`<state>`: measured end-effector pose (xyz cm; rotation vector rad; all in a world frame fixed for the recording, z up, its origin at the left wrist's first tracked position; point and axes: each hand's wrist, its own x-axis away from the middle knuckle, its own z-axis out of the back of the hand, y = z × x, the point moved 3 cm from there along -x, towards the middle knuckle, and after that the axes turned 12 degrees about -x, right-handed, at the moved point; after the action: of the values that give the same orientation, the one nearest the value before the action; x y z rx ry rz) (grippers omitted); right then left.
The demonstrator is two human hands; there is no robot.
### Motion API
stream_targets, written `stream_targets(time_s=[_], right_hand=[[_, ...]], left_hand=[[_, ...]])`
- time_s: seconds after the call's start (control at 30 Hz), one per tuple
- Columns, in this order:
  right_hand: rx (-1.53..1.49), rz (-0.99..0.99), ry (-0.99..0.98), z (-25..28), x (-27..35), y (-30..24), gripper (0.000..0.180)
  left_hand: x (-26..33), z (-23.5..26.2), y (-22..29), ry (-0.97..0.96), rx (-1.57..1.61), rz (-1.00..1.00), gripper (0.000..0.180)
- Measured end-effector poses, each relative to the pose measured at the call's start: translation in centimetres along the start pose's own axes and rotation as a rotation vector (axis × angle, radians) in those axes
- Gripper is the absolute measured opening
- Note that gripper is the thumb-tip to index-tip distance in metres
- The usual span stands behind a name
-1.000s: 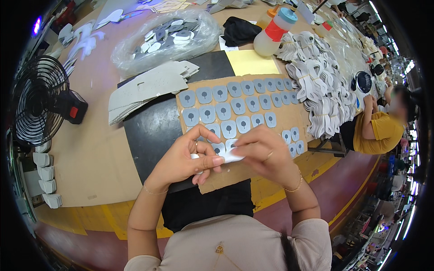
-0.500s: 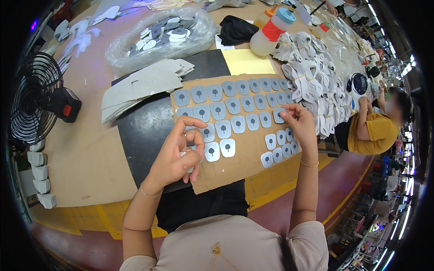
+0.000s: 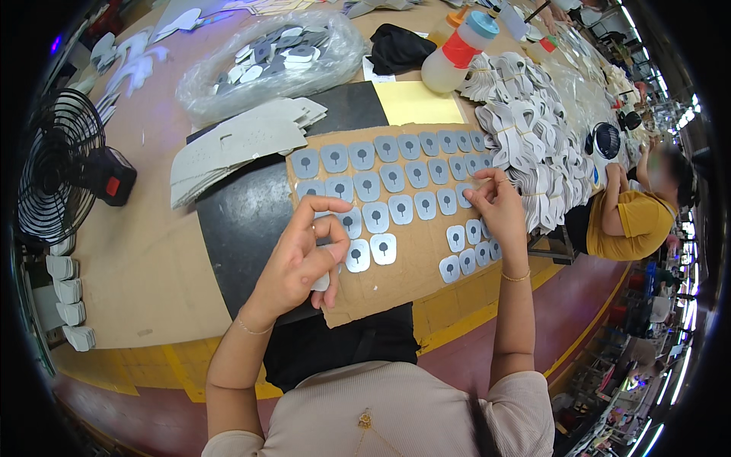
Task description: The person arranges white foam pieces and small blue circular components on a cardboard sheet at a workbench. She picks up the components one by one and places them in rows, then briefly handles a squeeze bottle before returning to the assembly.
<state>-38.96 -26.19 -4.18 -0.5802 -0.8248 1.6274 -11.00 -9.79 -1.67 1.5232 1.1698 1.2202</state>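
My left hand [image 3: 304,255] is curled over the left part of a brown cardboard sheet [image 3: 415,286], with small pale patches [image 3: 323,282] held in its bent fingers; how many is hidden. At the sheet's right side, my right hand [image 3: 499,209] pinches at the right edge of a grey rounded patch [image 3: 463,195] in the third row. Its fingertips partly cover that patch. Rows of similar grey patches [image 3: 400,209], each with a dark tree-like mark, lie flat on the cardboard. A smaller group of patches [image 3: 455,239] sits at its lower right.
Behind the cardboard are a black mat [image 3: 236,236], stacked grey pieces [image 3: 236,148], a clear bag of patches [image 3: 274,61], and a bottle with a red band [image 3: 457,55]. Bundled pale pieces [image 3: 525,122] are piled right, near a person in yellow [image 3: 628,221]. A fan [image 3: 65,167] stands left.
My right hand has shifted slightly left and down, along with the patch at its fingertips. The left thumb has moved up toward the index finger.
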Motion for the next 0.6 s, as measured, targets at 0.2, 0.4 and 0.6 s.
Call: stream_targets(time_s=[0.2,0.4,0.6], right_hand=[[0.014,0.454,0.082,-2.6,3.8,-6.5,0.033],[-0.087,1.137,-0.317,-8.4,9.5,-13.6,0.015],[0.025,1.254,-0.334,-8.9,9.4,-13.5,0.025]], left_hand=[[0.3,-0.5,0.7,0.006,-0.04,-0.092,0.066],[-0.2,-0.1,-0.3,-0.013,-0.013,-0.14,0.087],[-0.4,-0.7,-0.3,-0.024,-0.068,-0.049,0.097]])
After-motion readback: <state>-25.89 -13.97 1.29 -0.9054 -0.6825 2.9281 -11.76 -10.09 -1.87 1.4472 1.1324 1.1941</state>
